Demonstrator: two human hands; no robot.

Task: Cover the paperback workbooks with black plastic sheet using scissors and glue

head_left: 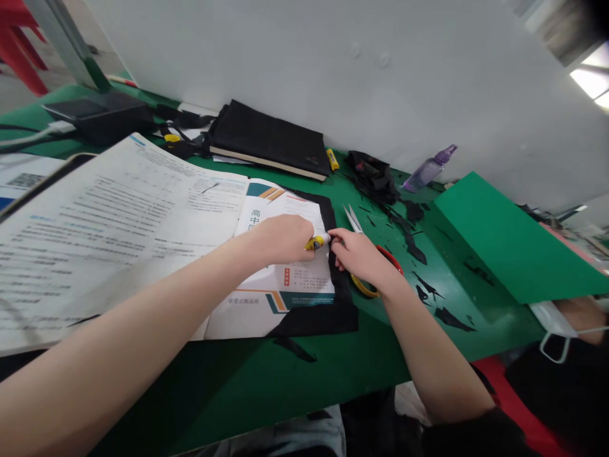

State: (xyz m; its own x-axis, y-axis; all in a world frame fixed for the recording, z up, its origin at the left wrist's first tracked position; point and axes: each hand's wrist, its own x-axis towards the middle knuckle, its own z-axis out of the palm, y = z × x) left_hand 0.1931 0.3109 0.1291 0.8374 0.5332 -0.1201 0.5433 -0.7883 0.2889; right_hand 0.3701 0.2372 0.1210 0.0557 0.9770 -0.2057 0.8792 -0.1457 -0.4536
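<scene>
An open book (181, 241) lies on the green table, its printed cover flap at the right resting on black cloth (316, 319) that shows along the right and lower edges. My left hand (288, 238) is closed over the flap around a yellow and white glue tube (318, 242), whose white end points right. At the cloth's right edge, my right hand (352, 252) has its fingers pressed together by the tube's tip; what they pinch, if anything, is too small to tell. Scissors (387, 259) with red and yellow handles lie partly under my right hand.
Behind the book are a black notebook (271, 139), a yellow item (332, 160) and a black box (107, 117). Black scraps (413, 244) and a purple spray bottle (431, 169) are at the right, near a green panel (514, 241). Part of a person shows at the far right.
</scene>
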